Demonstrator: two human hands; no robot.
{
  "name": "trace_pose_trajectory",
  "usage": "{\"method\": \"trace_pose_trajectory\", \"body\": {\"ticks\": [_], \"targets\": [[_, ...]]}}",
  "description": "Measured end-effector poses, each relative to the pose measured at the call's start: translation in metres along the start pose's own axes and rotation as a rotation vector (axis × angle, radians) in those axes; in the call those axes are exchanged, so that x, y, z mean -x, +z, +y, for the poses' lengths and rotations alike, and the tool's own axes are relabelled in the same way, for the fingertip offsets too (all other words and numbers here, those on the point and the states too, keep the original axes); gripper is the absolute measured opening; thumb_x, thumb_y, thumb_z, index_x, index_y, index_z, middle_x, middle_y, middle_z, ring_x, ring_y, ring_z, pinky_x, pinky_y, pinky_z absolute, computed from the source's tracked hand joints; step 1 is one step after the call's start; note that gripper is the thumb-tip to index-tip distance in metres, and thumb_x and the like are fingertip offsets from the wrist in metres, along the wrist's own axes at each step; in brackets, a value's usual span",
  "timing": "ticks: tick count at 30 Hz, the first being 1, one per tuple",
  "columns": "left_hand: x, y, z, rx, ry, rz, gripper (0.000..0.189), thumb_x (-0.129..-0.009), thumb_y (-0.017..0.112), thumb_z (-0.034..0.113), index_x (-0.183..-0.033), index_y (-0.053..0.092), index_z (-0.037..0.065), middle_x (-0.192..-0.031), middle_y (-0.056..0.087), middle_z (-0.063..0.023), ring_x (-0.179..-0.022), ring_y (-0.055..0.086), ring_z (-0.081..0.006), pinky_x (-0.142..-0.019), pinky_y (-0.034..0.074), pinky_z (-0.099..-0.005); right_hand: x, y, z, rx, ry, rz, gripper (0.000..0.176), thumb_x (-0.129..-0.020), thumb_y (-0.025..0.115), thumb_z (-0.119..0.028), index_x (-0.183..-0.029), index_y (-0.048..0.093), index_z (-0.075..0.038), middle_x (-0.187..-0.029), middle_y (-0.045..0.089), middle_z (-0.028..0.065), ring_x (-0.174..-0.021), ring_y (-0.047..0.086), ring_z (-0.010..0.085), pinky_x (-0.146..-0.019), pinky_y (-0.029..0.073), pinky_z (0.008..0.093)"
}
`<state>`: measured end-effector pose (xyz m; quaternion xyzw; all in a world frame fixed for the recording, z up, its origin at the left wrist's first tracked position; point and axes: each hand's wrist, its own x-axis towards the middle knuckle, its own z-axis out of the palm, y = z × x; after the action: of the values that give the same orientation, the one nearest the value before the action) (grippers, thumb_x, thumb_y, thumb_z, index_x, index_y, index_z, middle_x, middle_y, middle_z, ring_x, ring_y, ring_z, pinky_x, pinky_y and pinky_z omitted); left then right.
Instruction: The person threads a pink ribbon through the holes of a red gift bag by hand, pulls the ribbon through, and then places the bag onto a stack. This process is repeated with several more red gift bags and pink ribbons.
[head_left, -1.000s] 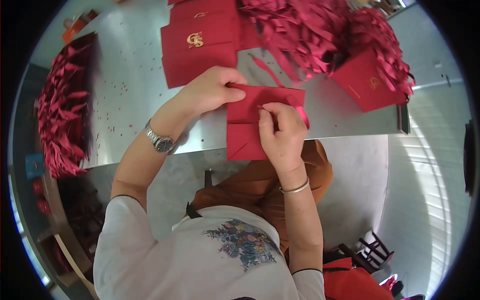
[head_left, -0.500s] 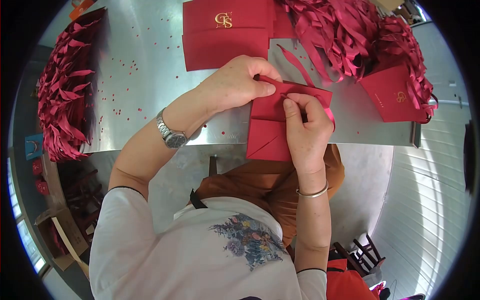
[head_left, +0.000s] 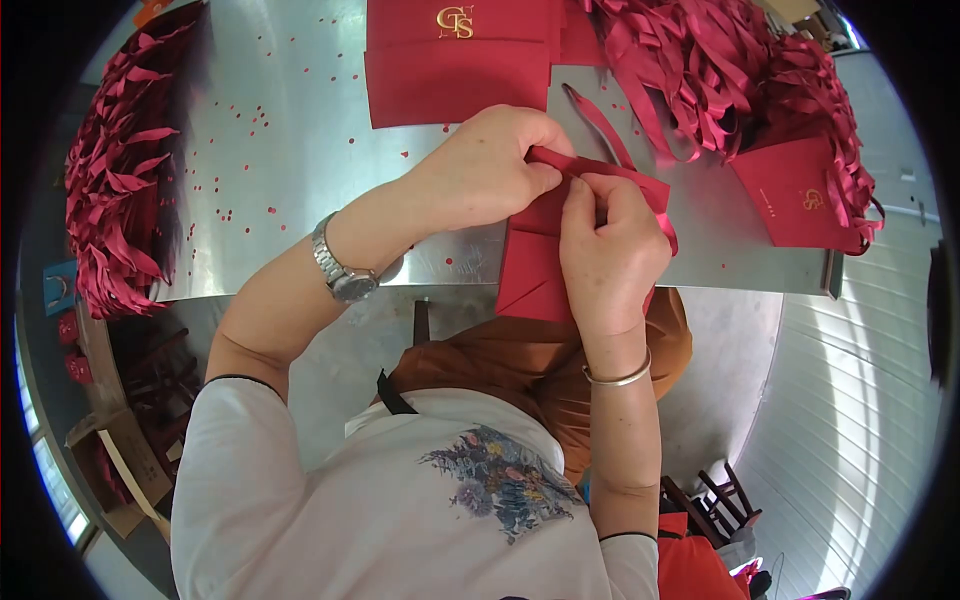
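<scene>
A red paper gift bag [head_left: 530, 272] lies folded flat at the table's front edge. My left hand [head_left: 495, 165], with a watch on the wrist, pinches the bag's upper edge between thumb and fingers. Close beside it, my right hand [head_left: 615, 245] is closed over the bag's upper part, thumb and forefinger pressed together at a red ribbon. Most of the pinched ribbon end is hidden by the fingers. A length of red ribbon [head_left: 605, 125] runs out behind the bag, and a loop of it shows by its right side.
Flat red bags with a gold logo [head_left: 455, 75] lie at the back of the metal table [head_left: 300, 220]. A heap of red ribbons [head_left: 690, 70] and another bag [head_left: 795, 190] are at right. A ribboned stack [head_left: 120, 170] stands at left. Small red paper dots are scattered about.
My right hand has moved slightly up and left, bringing its fingertips closer to my left hand. The bag's upper edge now bends more between them. The view has shifted slightly.
</scene>
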<state>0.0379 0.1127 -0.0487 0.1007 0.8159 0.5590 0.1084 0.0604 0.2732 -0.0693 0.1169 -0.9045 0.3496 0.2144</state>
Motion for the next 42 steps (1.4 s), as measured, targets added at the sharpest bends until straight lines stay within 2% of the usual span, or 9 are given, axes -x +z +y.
{"method": "trace_pose_trajectory", "body": {"ticks": [5, 7, 8, 10, 20, 22, 30, 38, 42], "targets": [[-0.001, 0.002, -0.002, -0.151, 0.015, 0.065, 0.015, -0.084, 0.060, 0.000, -0.097, 0.065, -0.004, -0.084, 0.065, -0.0103, -0.077, 0.060, -0.0161, -0.071, 0.048, -0.0282, 0.000, 0.001, -0.006, 0.134, -0.113, 0.030, 0.009, -0.080, 0.070, -0.012, -0.080, 0.066, -0.005, -0.069, 0.065, 0.0089, -0.058, 0.063, 0.0263, -0.053, 0.050, 0.0346], [-0.001, 0.000, -0.001, -0.142, 0.001, 0.051, 0.015, -0.084, 0.060, 0.001, -0.097, 0.065, -0.004, -0.084, 0.065, -0.0097, -0.076, 0.059, -0.0154, -0.071, 0.048, -0.0284, 0.001, 0.001, -0.007, -0.026, 0.095, 0.000, 0.008, -0.081, 0.070, -0.011, -0.081, 0.066, -0.004, -0.070, 0.066, 0.0087, -0.059, 0.064, 0.0240, -0.054, 0.050, 0.0332], [-0.001, -0.001, -0.001, -0.134, -0.015, 0.039, 0.014, -0.084, 0.060, 0.001, -0.097, 0.065, -0.004, -0.083, 0.065, -0.0091, -0.076, 0.059, -0.0146, -0.070, 0.047, -0.0285, 0.001, 0.000, -0.006, -0.023, 0.095, -0.001, 0.008, -0.081, 0.070, -0.011, -0.081, 0.066, -0.004, -0.070, 0.066, 0.0087, -0.059, 0.064, 0.0240, -0.054, 0.050, 0.0332], [-0.001, -0.002, 0.000, -0.085, -0.031, 0.035, 0.015, -0.084, 0.061, 0.001, -0.098, 0.065, -0.004, -0.083, 0.065, -0.0083, -0.076, 0.058, -0.0134, -0.070, 0.047, -0.0282, 0.001, -0.001, -0.004, -0.212, 0.177, -0.041, 0.010, -0.085, 0.070, -0.008, -0.087, 0.068, 0.002, -0.071, 0.066, 0.0031, -0.060, 0.055, 0.0062, -0.057, 0.047, 0.0235], [-0.003, -0.009, -0.003, 0.025, -0.082, -0.036, 0.017, -0.086, 0.062, 0.004, -0.101, 0.066, -0.003, -0.090, 0.066, -0.0034, -0.080, 0.057, -0.0084, -0.071, 0.046, -0.0237, 0.005, -0.003, -0.004, -0.276, 0.149, -0.027, 0.010, -0.086, 0.069, -0.007, -0.089, 0.067, 0.002, -0.074, 0.064, -0.0008, -0.063, 0.051, 0.0036, -0.059, 0.045, 0.0203], [-0.004, -0.008, -0.007, 0.067, -0.102, -0.039, 0.017, -0.086, 0.062, 0.003, -0.102, 0.066, -0.003, -0.090, 0.066, -0.0031, -0.080, 0.057, -0.0081, -0.071, 0.046, -0.0231, 0.004, -0.002, -0.005, -0.281, 0.188, -0.007, 0.008, -0.082, 0.071, -0.009, -0.083, 0.067, -0.002, -0.072, 0.067, 0.0074, -0.059, 0.062, 0.0156, -0.057, 0.050, 0.0273], [-0.003, -0.006, -0.003, 0.118, -0.149, 0.012, 0.018, -0.085, 0.062, 0.001, -0.102, 0.066, -0.003, -0.091, 0.066, -0.0038, -0.082, 0.058, -0.0085, -0.073, 0.047, -0.0229, 0.001, 0.003, -0.005, -0.131, 0.104, 0.001, 0.007, -0.081, 0.070, -0.009, -0.082, 0.066, -0.003, -0.072, 0.066, 0.0091, -0.060, 0.064, 0.0226, -0.056, 0.051, 0.0318], [-0.003, -0.004, -0.003, -0.076, -0.024, 0.039, 0.016, -0.081, 0.065, 0.003, -0.095, 0.066, -0.004, -0.087, 0.067, -0.0089, -0.080, 0.062, -0.0132, -0.073, 0.050, -0.0276, 0.000, 0.008, -0.003, -0.094, 0.087, -0.001, 0.008, -0.080, 0.069, -0.011, -0.079, 0.065, -0.004, -0.071, 0.066, 0.0097, -0.059, 0.063, 0.0258, -0.055, 0.051, 0.0340], [0.000, 0.001, 0.001, -0.164, -0.047, 0.066, 0.016, -0.080, 0.065, 0.002, -0.095, 0.066, -0.004, -0.087, 0.068, -0.0121, -0.079, 0.063, -0.0164, -0.073, 0.050, -0.0290, 0.001, 0.012, 0.000, 0.155, -0.163, 0.050, 0.009, -0.079, 0.068, -0.012, -0.077, 0.063, -0.004, -0.068, 0.064, 0.0094, -0.058, 0.062, 0.0267, -0.052, 0.051, 0.0359]]}}
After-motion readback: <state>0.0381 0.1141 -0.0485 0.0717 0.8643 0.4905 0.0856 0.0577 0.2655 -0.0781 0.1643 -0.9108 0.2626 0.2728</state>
